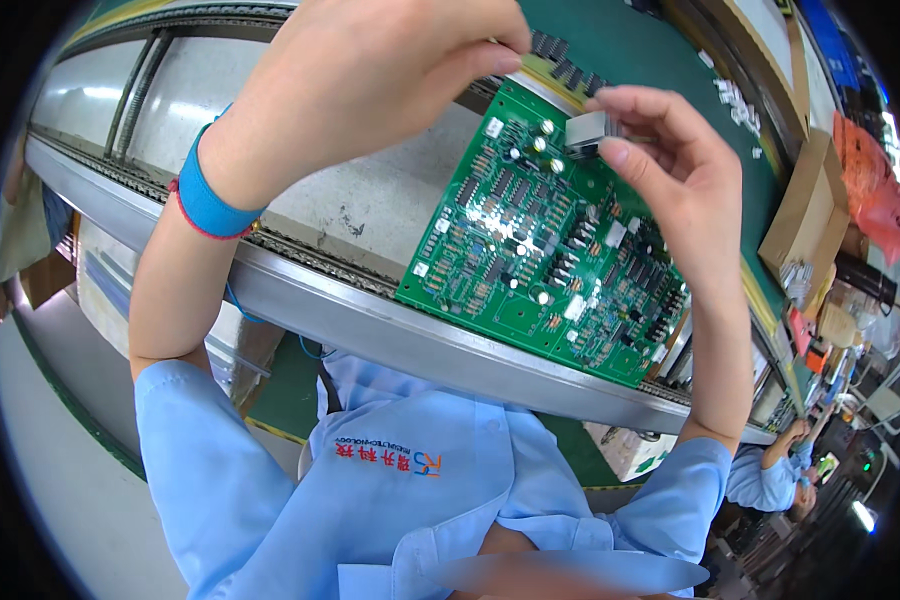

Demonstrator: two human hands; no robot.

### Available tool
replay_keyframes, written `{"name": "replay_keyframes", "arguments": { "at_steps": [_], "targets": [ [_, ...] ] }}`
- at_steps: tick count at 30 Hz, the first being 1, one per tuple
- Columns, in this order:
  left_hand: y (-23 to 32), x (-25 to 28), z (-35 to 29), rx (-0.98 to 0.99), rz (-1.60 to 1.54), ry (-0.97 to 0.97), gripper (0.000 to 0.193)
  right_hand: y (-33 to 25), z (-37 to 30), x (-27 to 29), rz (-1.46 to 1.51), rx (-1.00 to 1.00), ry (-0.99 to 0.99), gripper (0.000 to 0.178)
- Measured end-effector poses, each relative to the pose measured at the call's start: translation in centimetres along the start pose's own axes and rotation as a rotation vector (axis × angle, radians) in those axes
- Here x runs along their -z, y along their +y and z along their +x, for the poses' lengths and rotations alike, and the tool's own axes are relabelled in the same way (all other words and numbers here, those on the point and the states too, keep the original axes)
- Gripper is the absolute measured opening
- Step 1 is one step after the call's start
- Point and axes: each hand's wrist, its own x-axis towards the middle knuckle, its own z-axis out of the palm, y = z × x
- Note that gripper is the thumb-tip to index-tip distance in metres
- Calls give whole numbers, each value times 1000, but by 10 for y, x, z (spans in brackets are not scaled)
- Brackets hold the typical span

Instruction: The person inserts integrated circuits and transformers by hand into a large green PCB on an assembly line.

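Observation:
A large green circuit board (510,245) lies tilted on the metal conveyor rails, dense with chips, resistors and capacitors. Over its far right part, my right hand (675,160) is closed around a light grey, boxy component (587,130), held between thumb and fingers. I cannot tell whether that part touches the board. My left hand (400,75) reaches across the conveyor beyond the board's far left corner, its thumb and fingers pinched together. Whatever it may hold is hidden. Just right of its fingertips, several black chips (570,68) lie in a row on the green bench.
The conveyor's front rail (320,315) runs between me and the board. A blue wrist strap (205,185) circles my left wrist. White small parts (738,105) lie on the green mat (660,50). An open cardboard box (805,215) stands at the right, and a co-worker (770,475) sits beyond.

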Motion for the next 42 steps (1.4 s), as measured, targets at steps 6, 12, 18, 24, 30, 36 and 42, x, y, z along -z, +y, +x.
{"name": "replay_keyframes", "arguments": {
  "at_steps": [6,12,18,24,30,36,42],
  "targets": [
    [-2,10,8,-234,290,-20,8,-13,-5,-17,-377,128,65,35],
    [51,37,43,393,374,-635,3,-14,-5,-20,-471,167,67,36],
    [56,36,42,367,394,-662,5,-9,-5,-21,-483,223,63,35],
    [54,39,47,395,334,-695,5,-9,-3,-16,-497,248,44,35],
    [53,26,33,423,335,-473,15,-14,7,-19,-565,292,-3,39],
    [50,26,27,474,321,-488,14,-42,37,27,-471,203,87,44],
    [36,29,36,511,270,-459,6,4,180,144,-1064,341,554,58]
  ]
}}
